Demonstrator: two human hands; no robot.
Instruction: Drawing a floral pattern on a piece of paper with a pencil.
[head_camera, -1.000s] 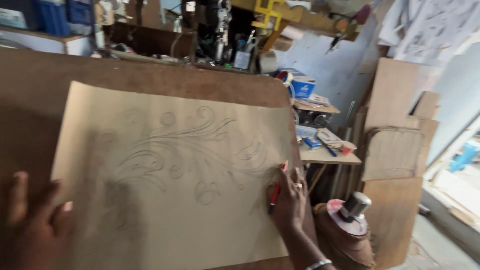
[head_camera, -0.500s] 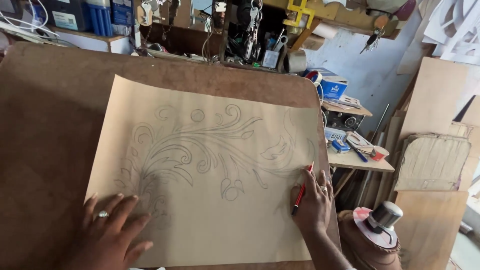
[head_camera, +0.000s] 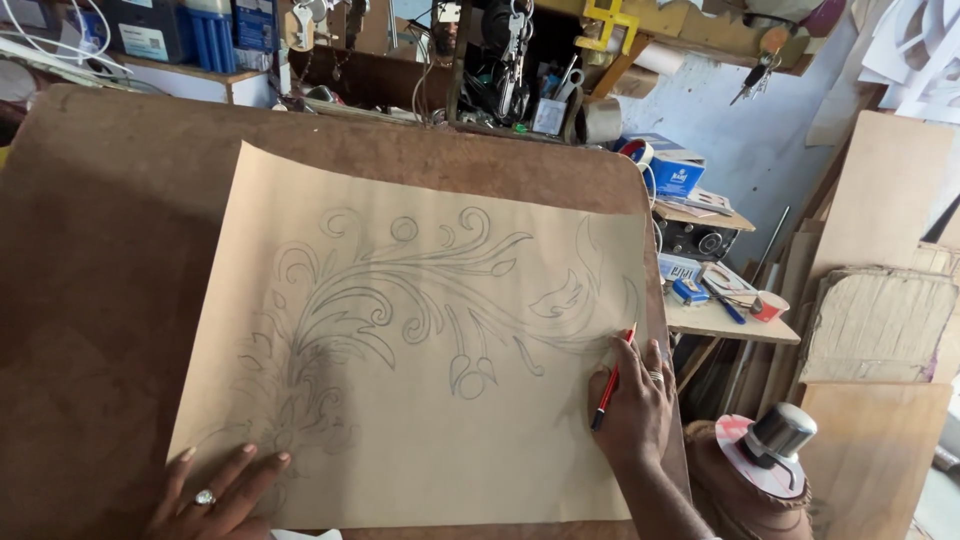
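A large tan sheet of paper (head_camera: 420, 430) with a pencilled floral scroll drawing lies on a brown board (head_camera: 110, 250). My left hand (head_camera: 215, 495), with a ring on one finger, presses flat on the sheet's lower left corner, fingers spread. My right hand (head_camera: 632, 405) rests on the sheet's right edge and holds a red pencil (head_camera: 612, 378), its tip pointing up toward the drawing's right end.
Behind the board a cluttered shelf holds tools, a blue box (head_camera: 675, 172) and tape rolls. To the right stand a small wooden table (head_camera: 725, 320) with oddments, leaning wooden panels (head_camera: 880, 210), and a router-like tool (head_camera: 765, 460) on a round stand.
The view has swung so the sheet sits more central. My left hand has slid down and left to the sheet's lower corner. My right hand still holds the pencil at the right edge.
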